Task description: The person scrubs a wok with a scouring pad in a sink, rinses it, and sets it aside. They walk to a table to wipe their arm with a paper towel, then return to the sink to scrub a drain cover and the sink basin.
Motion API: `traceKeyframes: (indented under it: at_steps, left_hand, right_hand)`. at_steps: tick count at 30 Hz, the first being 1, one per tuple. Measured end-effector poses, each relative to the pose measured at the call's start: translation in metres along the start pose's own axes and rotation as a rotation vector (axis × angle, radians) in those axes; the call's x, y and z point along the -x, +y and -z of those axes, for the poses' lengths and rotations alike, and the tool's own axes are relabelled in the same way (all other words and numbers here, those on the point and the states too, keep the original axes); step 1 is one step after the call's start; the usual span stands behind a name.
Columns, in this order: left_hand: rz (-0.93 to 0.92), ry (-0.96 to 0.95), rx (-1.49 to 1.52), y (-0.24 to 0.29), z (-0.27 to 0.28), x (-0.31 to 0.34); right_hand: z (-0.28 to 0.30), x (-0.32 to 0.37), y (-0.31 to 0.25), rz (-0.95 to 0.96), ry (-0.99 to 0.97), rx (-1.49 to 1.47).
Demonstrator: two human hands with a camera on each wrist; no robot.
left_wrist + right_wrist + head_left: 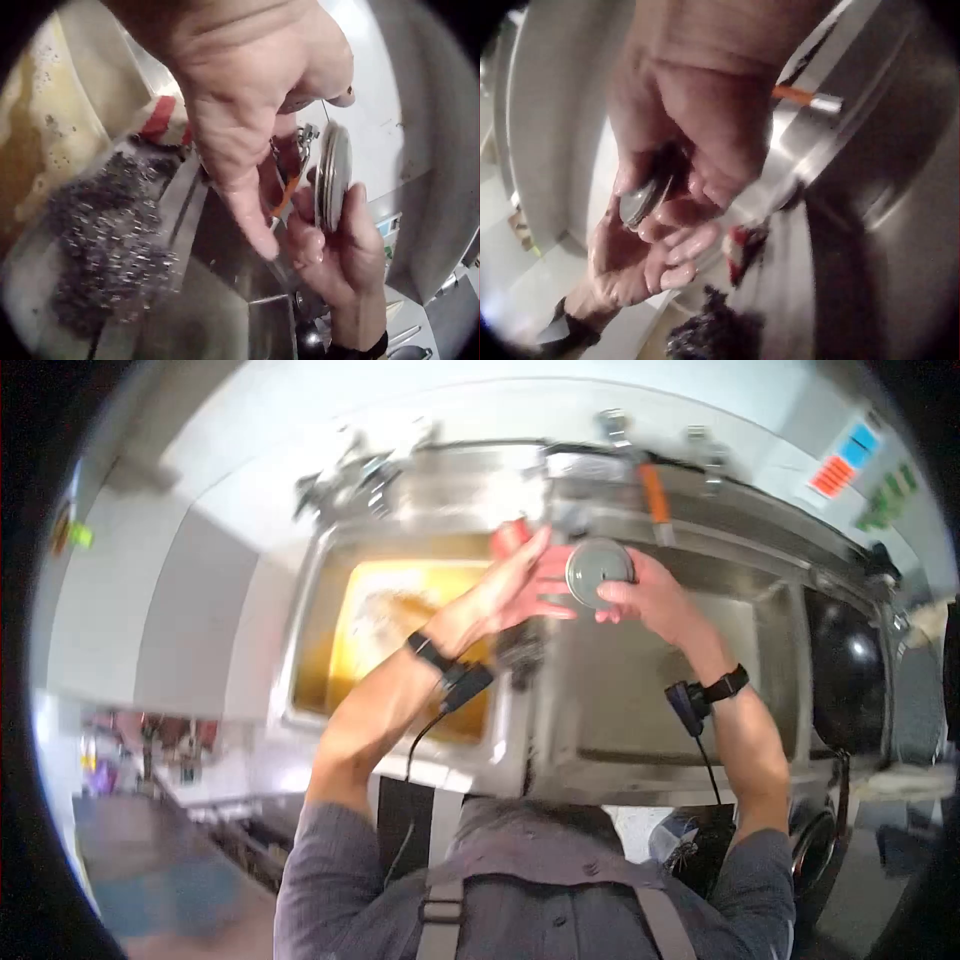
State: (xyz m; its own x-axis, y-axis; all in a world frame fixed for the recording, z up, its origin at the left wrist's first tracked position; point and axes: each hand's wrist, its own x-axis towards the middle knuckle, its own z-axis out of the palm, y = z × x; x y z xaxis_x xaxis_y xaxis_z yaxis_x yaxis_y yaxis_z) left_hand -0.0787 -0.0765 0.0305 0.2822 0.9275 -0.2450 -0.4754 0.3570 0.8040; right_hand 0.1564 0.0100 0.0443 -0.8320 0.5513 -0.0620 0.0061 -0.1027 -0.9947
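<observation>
The right hand (650,595) pinches a round grey lid-like disc (600,572), thumb on its face and fingers behind, over the sink divider. In the left wrist view the disc (334,178) appears edge-on, like several thin layers, in the right hand (337,255). Beside it the left hand (515,588) has its fingers extended toward the disc; whether they touch it, I cannot tell. Both hands look wet. The right wrist view shows the disc (646,199) under the right hand (697,120), with the left hand (630,266) just beyond.
Soapy yellowish water (395,630) lies in the left basin. A dark metallic scrubber (112,240) rests on the divider, near a red item (510,537). An orange-handled tool (655,495) is behind the right basin (670,700). Faucets (375,475) line the back.
</observation>
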Motion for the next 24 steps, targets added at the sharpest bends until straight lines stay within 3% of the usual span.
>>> traceKeyframes:
  at_steps: [1, 3, 4, 5, 6, 7, 9, 11, 13, 15, 19, 24]
  left_hand:
    - [0.02, -0.164, 0.202, 0.003, 0.006, 0.017]
    - [0.038, -0.283, 0.262, 0.009, 0.043, 0.054]
    - [0.036, -0.269, 0.265, 0.014, 0.057, 0.07]
    - [-0.043, -0.101, 0.26, 0.02, 0.074, 0.094]
    - [-0.122, 0.062, 0.257, 0.025, 0.09, 0.121]
    - [-0.123, 0.058, 0.265, 0.03, 0.115, 0.146]
    - [-0.158, 0.008, 0.325, 0.044, 0.183, 0.2]
    - [-0.165, 0.027, 0.414, 0.045, 0.217, 0.229]
    - [-0.179, 0.061, 0.506, 0.04, 0.248, 0.251]
    - [-0.214, 0.09, 0.52, 0.035, 0.278, 0.262]
    - [-0.169, 0.198, 0.586, 0.026, 0.304, 0.264]
    - [-0.108, 0.283, 0.5, 0.015, 0.309, 0.247]
  right_hand:
    - [-0.033, -0.018, -0.001, -0.016, -0.053, -0.022]
    - [-0.098, -0.051, -0.004, -0.025, -0.062, 0.19]
    - [-0.124, -0.067, 0.008, 0.131, 0.047, 0.35]
    - [-0.151, -0.081, 0.01, 0.127, 0.041, 0.349]
    - [-0.179, -0.094, 0.01, 0.315, 0.109, 0.731]
    - [-0.2, -0.104, 0.011, 0.506, 0.179, 1.114]
    - [-0.237, -0.114, 0.02, 0.424, 0.18, 1.272]
    - [-0.248, -0.093, 0.016, 0.051, 0.096, 1.528]
    - [-0.251, -0.065, 0.039, -0.125, 0.221, 1.66]
    - [-0.251, -0.047, 0.059, -0.372, 0.222, 1.595]
    - [-0.249, -0.044, 0.09, -0.391, 0.429, 1.545]
    - [-0.287, -0.103, 0.092, -0.017, 0.244, 1.431]
